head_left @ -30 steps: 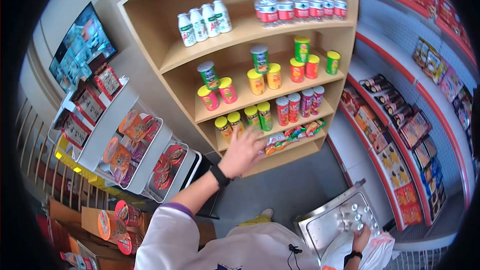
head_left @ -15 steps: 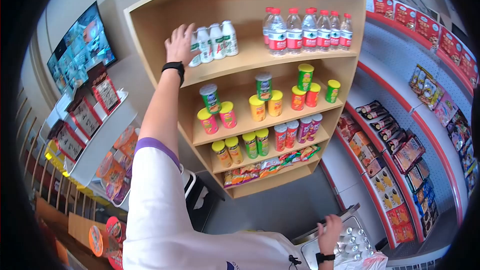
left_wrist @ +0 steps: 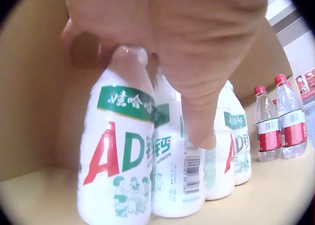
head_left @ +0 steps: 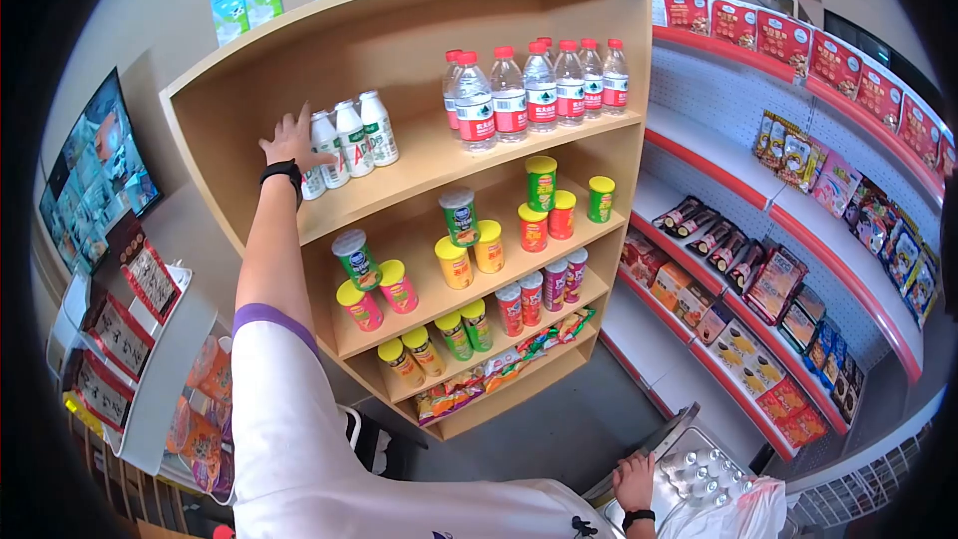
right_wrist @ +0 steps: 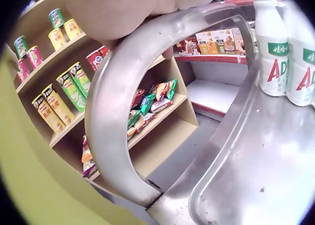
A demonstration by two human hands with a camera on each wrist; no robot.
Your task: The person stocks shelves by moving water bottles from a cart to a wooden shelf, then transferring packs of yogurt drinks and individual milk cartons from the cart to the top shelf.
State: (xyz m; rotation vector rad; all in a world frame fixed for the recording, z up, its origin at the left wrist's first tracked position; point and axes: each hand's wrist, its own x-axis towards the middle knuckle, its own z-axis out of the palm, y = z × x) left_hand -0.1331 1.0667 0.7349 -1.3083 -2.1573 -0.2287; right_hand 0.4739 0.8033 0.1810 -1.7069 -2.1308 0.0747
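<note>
On the upper shelf (head_left: 459, 178) stands a row of white AD milk bottles (head_left: 353, 145). My left hand (head_left: 289, 145) is at the row's left end, fingers spread. Seen from the left wrist, that hand (left_wrist: 182, 43) arches over the bottles (left_wrist: 115, 151), its thumb pointing down in front of them and its other fingers partly hidden behind. By the metal tray (head_left: 654, 437), my right hand (head_left: 635, 484) grips the raised handle (right_wrist: 110, 107); in the right wrist view the hand (right_wrist: 128, 8) lies over its top. More white bottles (right_wrist: 272, 53) stand on the tray (right_wrist: 256, 161).
Red-capped water bottles (head_left: 541, 95) share the upper shelf. Chip cans (head_left: 454, 265) and snack bags (head_left: 504, 369) fill the lower ones. Red-edged racks (head_left: 718, 175) stand on the right, a tiered cart (head_left: 180, 339) and a screen (head_left: 95, 175) on the left. A plastic bag (head_left: 753, 509) lies by the tray.
My left hand has risen from the lower shelves to the milk bottles. My right hand has left the bottles on the tray and come onto the handle. The head view has turned rightward.
</note>
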